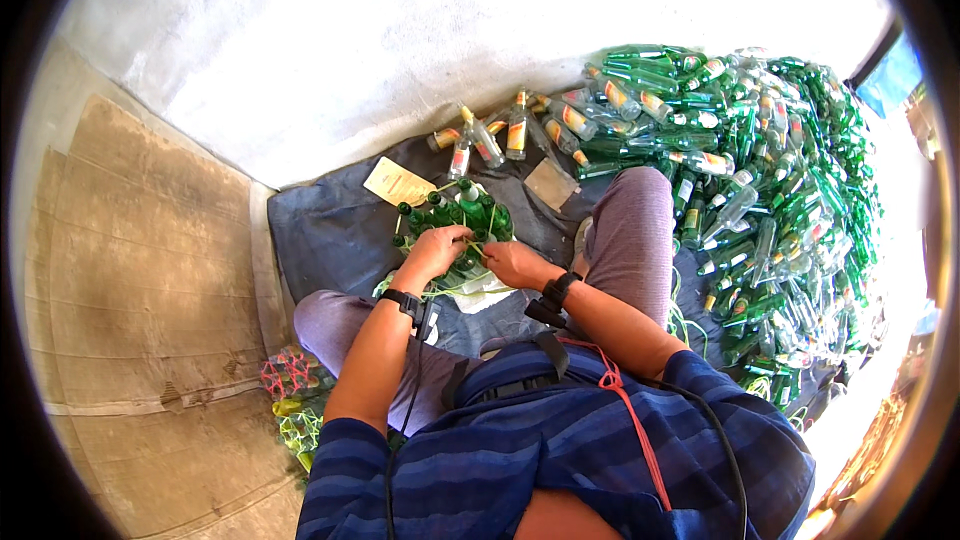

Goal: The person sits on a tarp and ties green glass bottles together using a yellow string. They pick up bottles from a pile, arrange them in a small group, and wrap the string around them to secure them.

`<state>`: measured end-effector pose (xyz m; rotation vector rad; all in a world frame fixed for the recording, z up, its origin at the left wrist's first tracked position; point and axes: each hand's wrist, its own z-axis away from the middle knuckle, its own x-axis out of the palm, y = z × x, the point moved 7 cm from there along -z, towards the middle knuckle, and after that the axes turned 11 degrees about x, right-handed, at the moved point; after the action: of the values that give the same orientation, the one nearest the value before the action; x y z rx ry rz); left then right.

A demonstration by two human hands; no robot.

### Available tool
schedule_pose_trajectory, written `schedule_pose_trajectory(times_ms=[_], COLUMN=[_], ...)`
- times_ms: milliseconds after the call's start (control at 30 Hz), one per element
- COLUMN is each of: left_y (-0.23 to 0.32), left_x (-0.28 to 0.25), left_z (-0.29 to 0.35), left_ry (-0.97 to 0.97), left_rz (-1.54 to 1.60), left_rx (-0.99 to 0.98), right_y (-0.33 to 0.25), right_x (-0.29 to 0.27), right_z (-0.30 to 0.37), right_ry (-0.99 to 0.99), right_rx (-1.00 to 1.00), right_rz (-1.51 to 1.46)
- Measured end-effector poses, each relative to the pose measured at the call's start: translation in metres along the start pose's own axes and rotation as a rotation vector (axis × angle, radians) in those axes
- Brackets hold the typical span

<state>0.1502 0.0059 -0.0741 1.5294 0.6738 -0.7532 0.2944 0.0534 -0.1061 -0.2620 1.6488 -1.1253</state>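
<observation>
In front of my crossed legs a cluster of green glass bottles [470, 208] stands upright, necks up, packed close together. A thin yellow-green string [476, 249] runs among the bottles. My left hand [436, 250] is over the near left side of the cluster, its fingers pinched together at the string. From the right, my right hand [515, 264] reaches in with closed fingers on the same string, close to the left fingertips. A white sheet or sack [480, 292] shows under the near side of the cluster. The fingertips partly hide the string.
A large heap of green and clear bottles [760, 150] fills the right side. Several labelled clear bottles [516, 130] stand or lie by the white wall. Two pieces of cardboard [398, 182] lie on the dark sheet [320, 240]. Red and yellow-green netted bundles [292, 376] sit beside my left knee.
</observation>
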Motion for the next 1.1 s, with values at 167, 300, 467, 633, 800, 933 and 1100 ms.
schedule_pose_trajectory(times_ms=[167, 300, 467, 633, 800, 933, 1100], left_y=[-0.003, 0.001, 0.001, -0.01, -0.017, -0.026, -0.028], left_x=[0.0, -0.001, -0.003, 0.001, 0.005, 0.009, 0.009], left_z=[-0.003, -0.004, -0.004, -0.002, -0.003, -0.005, -0.004], left_ry=[0.007, -0.007, -0.005, 0.016, 0.009, 0.017, 0.004], left_rz=[0.067, 0.08, 0.058, 0.036, 0.073, 0.083, 0.064], left_rx=[-0.018, -0.066, -0.053, -0.037, -0.106, -0.115, -0.116], right_y=[-0.001, -0.003, -0.003, -0.014, -0.005, 0.01, 0.017], right_x=[-0.001, -0.003, -0.003, -0.015, -0.035, -0.038, -0.037], right_z=[0.002, 0.004, 0.004, 0.002, -0.012, -0.029, -0.05], right_ry=[-0.006, -0.004, -0.016, -0.06, -0.062, -0.076, -0.035], right_rx=[-0.044, -0.078, -0.07, -0.064, 0.276, 0.419, 0.407], right_rz=[0.018, 0.026, 0.022, 0.029, -0.154, -0.331, -0.431])
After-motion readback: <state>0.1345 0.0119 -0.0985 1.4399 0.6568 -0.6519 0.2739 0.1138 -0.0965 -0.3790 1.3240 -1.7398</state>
